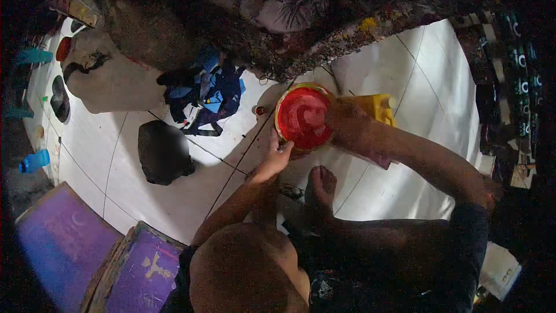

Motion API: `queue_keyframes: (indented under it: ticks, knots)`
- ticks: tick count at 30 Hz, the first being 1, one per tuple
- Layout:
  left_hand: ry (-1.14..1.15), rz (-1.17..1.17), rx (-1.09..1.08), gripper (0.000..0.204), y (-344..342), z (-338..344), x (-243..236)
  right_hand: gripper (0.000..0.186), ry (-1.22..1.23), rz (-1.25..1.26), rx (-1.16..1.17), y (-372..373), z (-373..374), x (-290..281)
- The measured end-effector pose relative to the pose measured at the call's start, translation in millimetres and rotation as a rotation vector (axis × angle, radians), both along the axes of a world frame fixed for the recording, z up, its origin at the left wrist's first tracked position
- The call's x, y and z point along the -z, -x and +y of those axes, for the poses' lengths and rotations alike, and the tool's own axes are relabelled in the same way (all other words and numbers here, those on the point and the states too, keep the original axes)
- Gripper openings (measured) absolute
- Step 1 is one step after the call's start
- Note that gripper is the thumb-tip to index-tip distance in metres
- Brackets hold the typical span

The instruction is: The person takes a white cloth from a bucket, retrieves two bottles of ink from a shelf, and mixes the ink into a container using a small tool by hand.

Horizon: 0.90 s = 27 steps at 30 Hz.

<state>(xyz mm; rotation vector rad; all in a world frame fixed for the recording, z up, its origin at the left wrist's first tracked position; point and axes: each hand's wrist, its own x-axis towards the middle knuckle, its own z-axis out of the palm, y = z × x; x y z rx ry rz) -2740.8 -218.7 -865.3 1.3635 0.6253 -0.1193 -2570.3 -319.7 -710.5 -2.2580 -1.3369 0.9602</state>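
Observation:
A round tub [279, 120] with a yellow rim stands on the tiled floor in front of me. Thick red stuff [302, 113], perhaps paint, fills it and shows paler swirl marks. My left hand [277, 159] grips the tub's near left rim, thumb and fingers around the edge. Over the right side of the tub, my right hand [350, 122] is closed, its fingertips lost in shadow at the red surface. Whatever those fingers hold cannot be made out. Just behind that hand is a yellow container [379, 106], partly covered by it. A pinkish-red block-like thing [379, 159] lies under my right forearm.
A small brown cup [258, 110] stands left of the tub. Further left are a dark lump [164, 152], a heap of blue and black scraps [213, 95] and a pale sack [110, 75]. Purple panels [69, 240] lean at lower left. My bare foot [321, 188] is near the tub.

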Motion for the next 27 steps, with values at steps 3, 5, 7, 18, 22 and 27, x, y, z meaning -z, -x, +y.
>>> queue_keyframes:
  ticks: [3,5,7,18,22,27]
  knots:
    - [-0.005,0.053,-0.025,0.074,6,-3,14,0.039,-0.023,0.438,0.274,9,22,-13]
    - [-0.124,0.093,0.183,0.076,-2,5,-2,0.045,0.238,0.049,-0.038,-1,16,-25]
    - [-0.1,0.115,0.133,0.075,-8,14,-26,0.045,0.504,-0.301,-0.341,-7,24,-35]
    - [0.019,0.159,-0.059,0.074,-4,14,-10,0.012,0.396,-0.416,-0.313,-21,41,16]
    - [-0.108,-0.043,-0.005,0.072,-4,19,-10,0.013,0.467,-0.428,-0.554,-19,27,17]
    - [-0.39,-0.117,-0.064,0.066,5,6,28,0.014,-0.106,-0.543,-0.554,-32,16,42]
